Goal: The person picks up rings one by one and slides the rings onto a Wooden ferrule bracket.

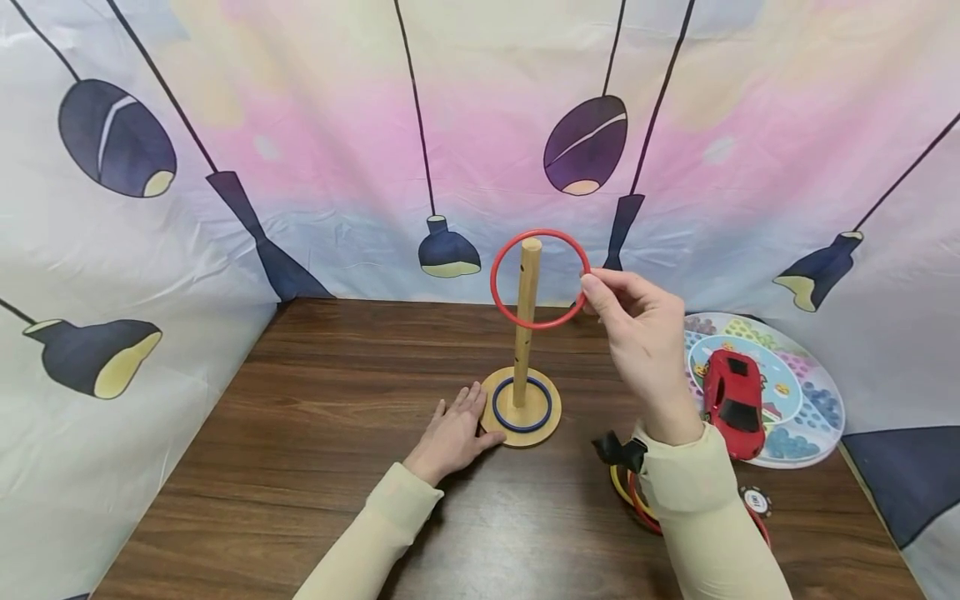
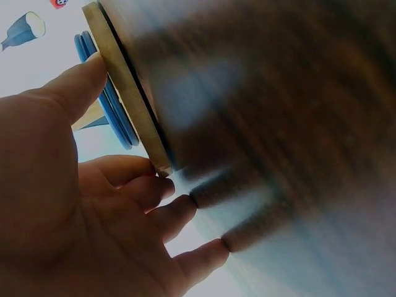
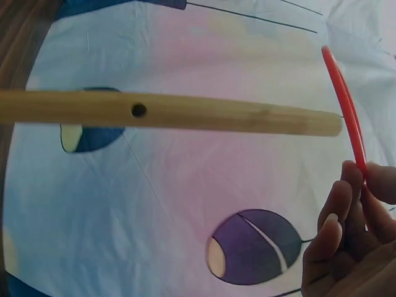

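Note:
My right hand (image 1: 645,337) pinches a red ring (image 1: 493,283) between thumb and fingers. In the right wrist view that red ring (image 3: 346,111) stands just past the tip of the wooden post (image 3: 216,114), tilted and seen nearly edge-on. The post (image 1: 527,292) rises upright from a round wooden base (image 1: 556,410). Around its foot lies blue ringwork; the left wrist view shows what look like two stacked blue rings (image 2: 114,114). My left hand (image 1: 453,437) rests at the base's left side, fingers extended, thumb and fingertips touching its edge.
On the right, a red toy car (image 1: 735,404) sits on a round printed board (image 1: 806,433). A yellow ring (image 1: 618,483), more red rings and a chip (image 1: 756,500) lie partly under my right forearm. Printed cloth (image 1: 337,167) hangs behind the table.

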Available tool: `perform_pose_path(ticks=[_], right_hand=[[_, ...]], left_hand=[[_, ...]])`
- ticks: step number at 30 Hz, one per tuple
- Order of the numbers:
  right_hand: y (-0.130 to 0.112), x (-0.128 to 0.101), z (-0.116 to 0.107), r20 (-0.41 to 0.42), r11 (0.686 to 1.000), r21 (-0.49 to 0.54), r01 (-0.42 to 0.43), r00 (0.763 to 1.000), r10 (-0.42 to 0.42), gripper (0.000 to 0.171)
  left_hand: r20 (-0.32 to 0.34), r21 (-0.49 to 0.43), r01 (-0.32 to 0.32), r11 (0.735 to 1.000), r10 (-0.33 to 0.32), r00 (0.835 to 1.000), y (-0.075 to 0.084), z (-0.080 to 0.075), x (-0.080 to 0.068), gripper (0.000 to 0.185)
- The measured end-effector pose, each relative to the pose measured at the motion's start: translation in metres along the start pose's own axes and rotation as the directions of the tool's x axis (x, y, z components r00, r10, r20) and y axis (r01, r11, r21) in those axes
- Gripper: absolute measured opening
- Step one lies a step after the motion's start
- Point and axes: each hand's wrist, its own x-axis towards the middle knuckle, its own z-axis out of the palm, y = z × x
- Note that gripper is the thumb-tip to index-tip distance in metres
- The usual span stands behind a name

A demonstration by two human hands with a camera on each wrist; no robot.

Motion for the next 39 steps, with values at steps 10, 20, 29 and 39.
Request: perform_pose_path(ticks=[10, 20, 29, 39], right_hand=[[0.017, 0.005, 0.010, 0.043, 0.994, -0.010, -0.107, 0.993, 0.108, 0.027], [0.058, -0.008, 0.013, 0.174, 0.928, -0.296, -0.225, 0.943, 0.284, 0.025], [0.100, -0.031, 0.024, 0.267, 0.752, -0.642, -0.151, 0.875, 0.403, 0.023], [0.125, -0.045, 0.034, 0.287, 0.642, -0.763, -0.076, 0.850, 0.442, 0.019]], left_hand=[[-0.001, -0.003, -0.004, 1.000, 0.004, 1.000, 0.000, -0.001, 0.001, 0.083], [-0.007, -0.002, -0.011, 1.000, 0.011, 1.000, -0.001, 0.002, 0.000, 0.083], [-0.002, -0.007, 0.008, 1.000, -0.008, 1.000, -0.001, 0.002, 0.000, 0.084], [-0.009, 0.007, -0.001, 1.000, 0.001, 1.000, 0.001, 0.002, 0.000, 0.084]])
